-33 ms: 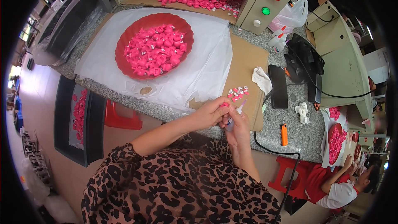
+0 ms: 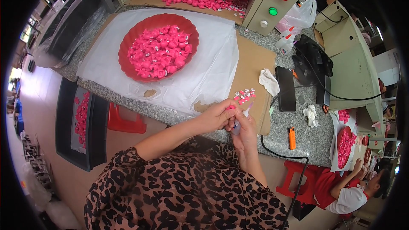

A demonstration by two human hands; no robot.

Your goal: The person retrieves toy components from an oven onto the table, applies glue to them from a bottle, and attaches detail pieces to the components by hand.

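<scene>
My left hand (image 2: 215,116) pinches a small pink piece (image 2: 230,108) at the fingertips, just over the near edge of the granite table (image 2: 298,142). My right hand (image 2: 245,130) holds a small glue bottle (image 2: 241,120) whose tip points at that piece; the two hands touch. A few finished pink pieces (image 2: 244,95) lie on brown cardboard (image 2: 251,66) just beyond the hands. Farther left, a red bowl (image 2: 128,45) heaped with pink pieces sits on a white sheet (image 2: 213,68).
A black phone (image 2: 286,88), a white rag (image 2: 268,81), an orange lighter (image 2: 292,138) and a black cable (image 2: 277,151) lie to the right. A machine box with red and green buttons (image 2: 277,2) stands behind. Another person (image 2: 353,187) works at lower right.
</scene>
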